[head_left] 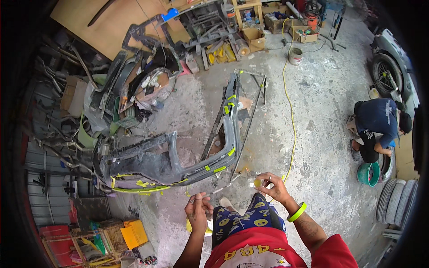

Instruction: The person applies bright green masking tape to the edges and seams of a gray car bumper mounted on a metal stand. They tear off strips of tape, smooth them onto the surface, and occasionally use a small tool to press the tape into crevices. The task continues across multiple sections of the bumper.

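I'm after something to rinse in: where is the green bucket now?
In the head view, the green bucket is toward the right edge, just below the crouching person and above-left of the row of tyres.

One left hand (199, 211), one right hand (275, 189), one thin stick (220, 190), one grey bumper (230, 130), one lime wristband (298, 212), one yellow cable (292, 117), one green bucket (376, 177), one crouching co-worker (377, 117).

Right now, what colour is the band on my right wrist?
The band is bright yellow-green, showing best in the head view.
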Motion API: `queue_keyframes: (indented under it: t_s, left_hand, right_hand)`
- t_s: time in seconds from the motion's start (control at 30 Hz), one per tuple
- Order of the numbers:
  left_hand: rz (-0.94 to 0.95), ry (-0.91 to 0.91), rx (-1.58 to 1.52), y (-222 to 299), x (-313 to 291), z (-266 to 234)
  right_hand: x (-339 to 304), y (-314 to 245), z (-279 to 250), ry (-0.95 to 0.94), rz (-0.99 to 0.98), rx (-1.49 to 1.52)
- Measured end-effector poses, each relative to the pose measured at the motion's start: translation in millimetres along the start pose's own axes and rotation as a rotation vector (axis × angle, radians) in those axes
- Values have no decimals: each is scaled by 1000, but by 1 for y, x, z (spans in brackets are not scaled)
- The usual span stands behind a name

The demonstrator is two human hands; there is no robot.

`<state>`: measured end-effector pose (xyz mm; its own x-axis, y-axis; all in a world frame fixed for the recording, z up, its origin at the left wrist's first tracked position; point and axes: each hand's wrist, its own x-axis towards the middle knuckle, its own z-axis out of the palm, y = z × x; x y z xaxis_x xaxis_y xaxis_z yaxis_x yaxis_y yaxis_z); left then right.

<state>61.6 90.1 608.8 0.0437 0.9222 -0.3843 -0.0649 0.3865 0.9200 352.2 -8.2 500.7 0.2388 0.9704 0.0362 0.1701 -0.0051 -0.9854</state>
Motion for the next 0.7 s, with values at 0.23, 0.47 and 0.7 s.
queue_keyframes:
  t_s: [0.23, 0.47, 0.7]
  left_hand:
    - [72, -113, -54, 24, 0, -73]
    - [193, 147, -122, 50, 18, -225]
    - [238, 416, -208, 47, 21, -359]
  right_hand:
    - [-39, -36, 38, 101, 37, -93]
    - [-65, -90, 122, 190, 120, -74]
    - [-67, -121, 198, 124, 117, -112]
